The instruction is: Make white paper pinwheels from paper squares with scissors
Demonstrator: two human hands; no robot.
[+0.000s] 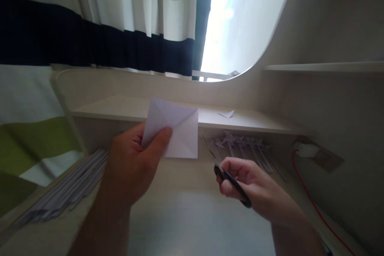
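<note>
1. Basically, creased white paper square [183, 136] sat just off ctr toward 8 o'clock, raised in front of the shelf [129, 108].
2. L hand [141, 164] pinched it, thumb on the near face close to the mid, fingers behind; R edge hung free.
3. Handling (judged): v. light, thin, prob. bent or tore easily, a bit stiffer along folds. Best hold = flat pinch nr ctr.
4. R hand [256, 190], 5 o'clock, was curled round black-handled scissors [229, 178], blade tips near the paper but apart; couldn't tell if blades were parted.
5. Surface: pale desktop [192, 220] at 6; pale sticks [72, 186] at 8; paper pinwheels [230, 138] at 4; folded paper scrap [227, 114] on shelf at 3.
6. Room: striped curtain [177, 54] at 11, bright window [237, 16] at 1, white plug [307, 150] w/ red cable [309, 198] approx 4.
</note>
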